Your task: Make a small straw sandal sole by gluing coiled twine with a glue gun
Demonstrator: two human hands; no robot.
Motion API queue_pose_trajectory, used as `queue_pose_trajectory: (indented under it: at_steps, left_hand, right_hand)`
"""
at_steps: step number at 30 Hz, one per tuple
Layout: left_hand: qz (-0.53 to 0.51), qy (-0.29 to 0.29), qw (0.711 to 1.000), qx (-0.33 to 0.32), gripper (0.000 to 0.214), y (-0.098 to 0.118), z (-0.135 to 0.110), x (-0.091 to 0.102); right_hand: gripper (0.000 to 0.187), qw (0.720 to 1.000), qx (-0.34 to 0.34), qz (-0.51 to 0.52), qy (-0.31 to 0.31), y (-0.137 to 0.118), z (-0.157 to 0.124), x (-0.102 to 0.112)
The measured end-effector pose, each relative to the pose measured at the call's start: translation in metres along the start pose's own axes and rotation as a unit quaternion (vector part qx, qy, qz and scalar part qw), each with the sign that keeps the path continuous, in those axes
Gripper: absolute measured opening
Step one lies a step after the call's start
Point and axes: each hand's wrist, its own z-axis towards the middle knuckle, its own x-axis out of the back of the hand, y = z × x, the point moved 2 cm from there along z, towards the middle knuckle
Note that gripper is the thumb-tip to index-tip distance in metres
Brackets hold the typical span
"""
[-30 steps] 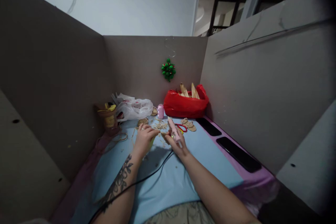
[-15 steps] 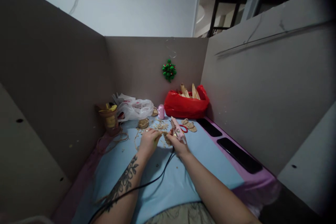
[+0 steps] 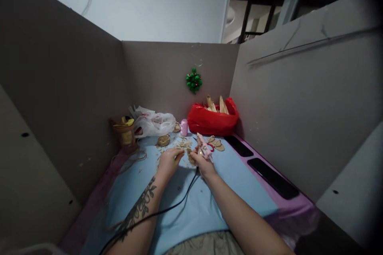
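My right hand (image 3: 206, 166) is wrapped round a pink glue gun (image 3: 204, 146) with a small yellow light and a black cord (image 3: 191, 185). Its thumb also presses on a small brown woven straw piece (image 3: 190, 156). My left hand (image 3: 169, 162) is just left of that piece, thumb and fingertips pinched together; whatever they hold is too small to make out. Straw scraps (image 3: 184, 144) lie scattered beyond the hands. Close by are a coil of braided straw (image 3: 163, 140), a red ring (image 3: 211, 146), partly hidden, and flat woven straw pieces (image 3: 218, 143).
At the back stand a red bag (image 3: 212, 122) of dried husks, a pink spool (image 3: 184, 127) and a white plastic bag (image 3: 157, 123). A brown pot (image 3: 127, 137) is at left; two black phones (image 3: 272, 177) lie at right. Grey panels (image 3: 179, 57) enclose the blue-covered table (image 3: 236, 191).
My left fingertips have drawn slightly away from the woven straw piece, and a small gap shows between. My right hand keeps hold of the glue gun, which has shifted slightly. The view has moved a little.
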Motion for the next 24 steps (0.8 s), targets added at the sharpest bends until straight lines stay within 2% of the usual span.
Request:
queue_pose_trajectory:
  at_steps: [5, 10, 18, 24]
  left_hand:
    - [-0.005, 0.007, 1.000, 0.000, 0.019, -0.002, -0.001, -0.002]
    - [0.027, -0.014, 1.000, -0.006, 0.021, 0.002, -0.001, -0.002]
    - [0.023, -0.040, 0.999, -0.008, 0.027, 0.006, -0.001, -0.001]
    - [-0.002, -0.043, 0.999, -0.011, 0.027, 0.009, 0.000, -0.001]
  right_hand:
    - [0.037, 1.000, 0.010, -0.011, 0.005, 0.000, 0.001, 0.000]
    - [0.039, 1.000, 0.002, 0.012, 0.018, 0.001, 0.001, -0.002]
    - [0.035, 1.000, 0.019, -0.005, -0.009, 0.005, 0.002, 0.003]
    - [0.040, 1.000, -0.015, 0.024, 0.003, 0.011, 0.003, 0.004]
